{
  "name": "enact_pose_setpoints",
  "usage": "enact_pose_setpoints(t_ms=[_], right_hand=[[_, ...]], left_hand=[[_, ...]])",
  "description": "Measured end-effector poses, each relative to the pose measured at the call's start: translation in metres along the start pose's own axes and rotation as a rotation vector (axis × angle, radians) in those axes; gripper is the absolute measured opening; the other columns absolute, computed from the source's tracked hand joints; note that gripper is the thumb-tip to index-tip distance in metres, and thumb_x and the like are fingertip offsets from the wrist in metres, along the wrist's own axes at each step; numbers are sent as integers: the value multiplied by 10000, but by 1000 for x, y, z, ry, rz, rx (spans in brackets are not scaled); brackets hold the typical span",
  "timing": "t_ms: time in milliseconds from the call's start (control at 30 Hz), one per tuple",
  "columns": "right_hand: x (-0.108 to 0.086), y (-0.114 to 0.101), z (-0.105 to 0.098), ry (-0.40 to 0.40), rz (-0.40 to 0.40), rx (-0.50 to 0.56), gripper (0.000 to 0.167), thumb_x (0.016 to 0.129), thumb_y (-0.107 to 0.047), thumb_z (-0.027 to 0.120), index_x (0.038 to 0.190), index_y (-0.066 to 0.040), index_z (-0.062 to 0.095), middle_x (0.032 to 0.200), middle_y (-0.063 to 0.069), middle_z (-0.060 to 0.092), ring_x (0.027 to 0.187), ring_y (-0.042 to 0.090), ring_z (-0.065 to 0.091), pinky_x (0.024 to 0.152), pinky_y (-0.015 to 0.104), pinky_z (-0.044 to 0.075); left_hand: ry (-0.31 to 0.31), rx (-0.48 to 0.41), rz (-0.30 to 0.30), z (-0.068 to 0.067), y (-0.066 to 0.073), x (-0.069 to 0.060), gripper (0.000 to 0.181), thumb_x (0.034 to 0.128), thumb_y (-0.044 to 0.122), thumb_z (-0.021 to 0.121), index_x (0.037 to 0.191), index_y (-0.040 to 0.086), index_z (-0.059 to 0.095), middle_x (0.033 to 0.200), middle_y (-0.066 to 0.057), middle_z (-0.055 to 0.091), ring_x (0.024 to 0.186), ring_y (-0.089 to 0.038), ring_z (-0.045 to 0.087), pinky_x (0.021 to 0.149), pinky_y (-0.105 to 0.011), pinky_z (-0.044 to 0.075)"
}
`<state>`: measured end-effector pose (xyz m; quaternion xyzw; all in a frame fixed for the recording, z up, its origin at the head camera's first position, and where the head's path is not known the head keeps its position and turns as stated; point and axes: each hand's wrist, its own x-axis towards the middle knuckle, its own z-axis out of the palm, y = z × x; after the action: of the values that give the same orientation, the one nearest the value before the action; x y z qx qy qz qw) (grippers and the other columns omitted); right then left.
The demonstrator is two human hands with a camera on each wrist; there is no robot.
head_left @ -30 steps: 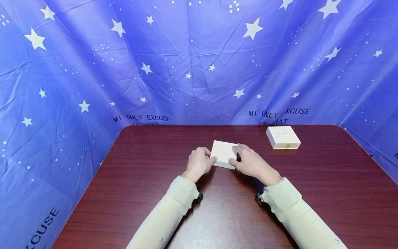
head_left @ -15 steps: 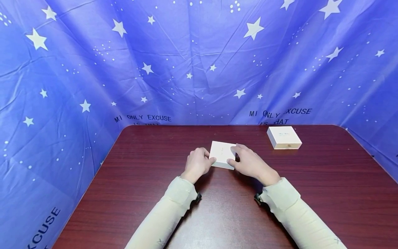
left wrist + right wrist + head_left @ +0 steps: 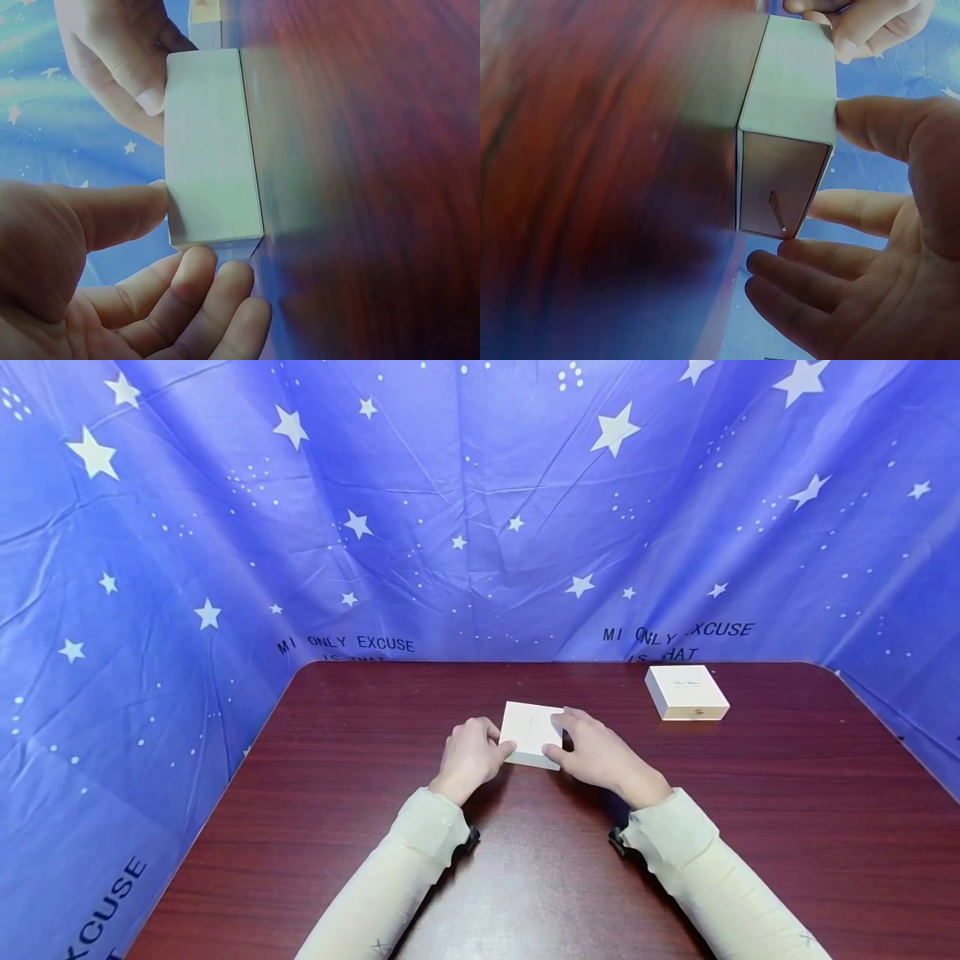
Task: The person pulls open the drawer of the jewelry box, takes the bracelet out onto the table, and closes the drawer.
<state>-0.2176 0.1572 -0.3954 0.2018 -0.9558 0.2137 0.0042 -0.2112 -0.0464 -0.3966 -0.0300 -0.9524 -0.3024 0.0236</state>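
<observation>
A small white drawer box (image 3: 529, 732) lies on the table between both hands, with faint printing on top. My left hand (image 3: 469, 755) holds its left end, thumb on the near top edge and fingertips against the end face. At the other end, my right hand (image 3: 602, 755) holds the box with thumb and index finger on its top edges. The right wrist view shows a brownish drawer front (image 3: 761, 169) with a small pull tab (image 3: 778, 211); the remaining right fingers lie close beside that end. The drawer front sits flush within the white sleeve (image 3: 795, 79).
A second white box (image 3: 687, 692), of similar look, stands at the back right with a small tab on its near side. The dark red wooden table (image 3: 337, 735) meets a blue star-patterned curtain (image 3: 465, 510) at the back and sides.
Both hands and the box between them have slid slightly to the left across the table. The grip looks the same, and the second box has stayed in place.
</observation>
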Motion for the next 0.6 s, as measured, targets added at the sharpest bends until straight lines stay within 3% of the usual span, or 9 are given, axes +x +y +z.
enact_pose_setpoints(t_ms=[600], right_hand=[[3,-8,2,-8,-24,14,584,897,-314,625,1319,71,504,1393,281,428,1312,399,387,1047,520,327]], left_hand=[[4,6,-3,-6,-6,-5,211,826,351,723,850,144,692,669,91,595,788,-246,634,743,-387,492]])
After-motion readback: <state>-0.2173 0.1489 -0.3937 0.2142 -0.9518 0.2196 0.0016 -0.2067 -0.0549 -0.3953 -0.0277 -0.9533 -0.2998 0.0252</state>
